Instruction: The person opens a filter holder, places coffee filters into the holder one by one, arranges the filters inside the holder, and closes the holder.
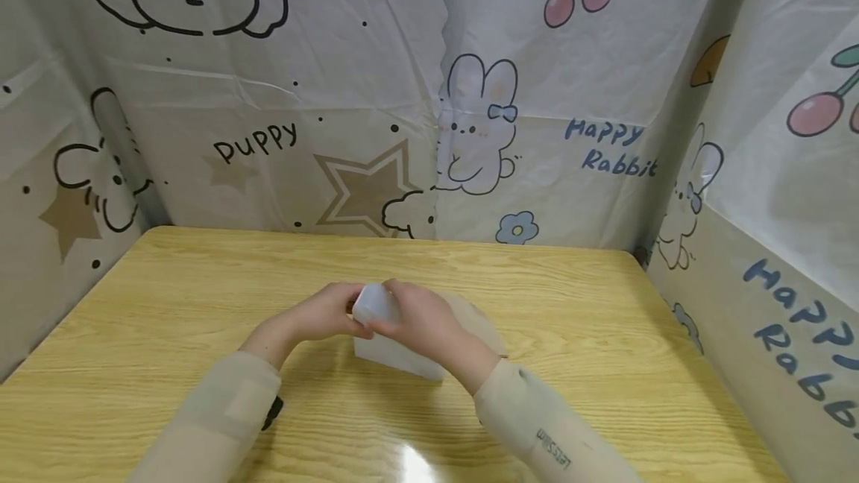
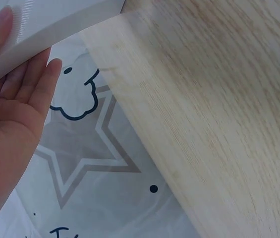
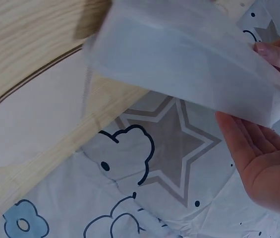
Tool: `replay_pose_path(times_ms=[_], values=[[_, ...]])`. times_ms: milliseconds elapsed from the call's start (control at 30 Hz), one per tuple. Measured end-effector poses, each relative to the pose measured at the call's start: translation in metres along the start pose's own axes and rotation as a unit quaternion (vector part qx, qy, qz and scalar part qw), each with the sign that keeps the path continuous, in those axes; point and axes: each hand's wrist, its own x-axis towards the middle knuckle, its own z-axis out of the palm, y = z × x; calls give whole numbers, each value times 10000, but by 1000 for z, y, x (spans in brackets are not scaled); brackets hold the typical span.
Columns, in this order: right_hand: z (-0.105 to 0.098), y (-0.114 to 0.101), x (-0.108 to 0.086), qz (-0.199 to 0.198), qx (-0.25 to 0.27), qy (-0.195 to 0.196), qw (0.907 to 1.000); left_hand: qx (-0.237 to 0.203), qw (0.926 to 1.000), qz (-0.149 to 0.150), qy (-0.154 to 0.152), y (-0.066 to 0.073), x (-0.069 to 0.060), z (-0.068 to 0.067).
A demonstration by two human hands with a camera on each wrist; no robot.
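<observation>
A long white box [image 1: 396, 356] with a pale end stands tilted over the middle of the table, and both hands are at its raised end. My left hand [image 1: 329, 311] grips it from the left; in the left wrist view its thumb lies on one face, beside a toothed strip, and the fingers are under the edge. From the right, my right hand [image 1: 423, 315] holds the same end, with fingers beneath the box in the right wrist view. Behind the right hand lies a flat, round, beige disc [image 1: 479, 319], partly hidden. A whitish sheet [image 3: 35, 119] shows beside the box's toothed edge.
The light wood-grain table [image 1: 570, 393] ends at a printed cloth [image 1: 268, 95] hung along its back and sides. A small black object [image 1: 272, 413] shows beside the left sleeve. Glare marks the table's front.
</observation>
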Motion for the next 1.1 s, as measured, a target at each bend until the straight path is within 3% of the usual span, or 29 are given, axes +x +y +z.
replay_pose_path(times_ms=[167, 367, 600, 1100], values=[[-5, -3, 2, 69, 23, 73, 9999, 24, 10000, -33, -29, 0, 3, 2], [-18, 3, -4, 309, 439, -105, 9985, 268, 9993, -270, -19, 1, 3, 0], [-29, 11, -11, 370, 860, -260, 9953, 326, 9989, -326, -91, 0, 2, -1], [-42, 20, -19, 436, 986, -428, 9932, 411, 9977, -506, -184, 2, -3, -2]])
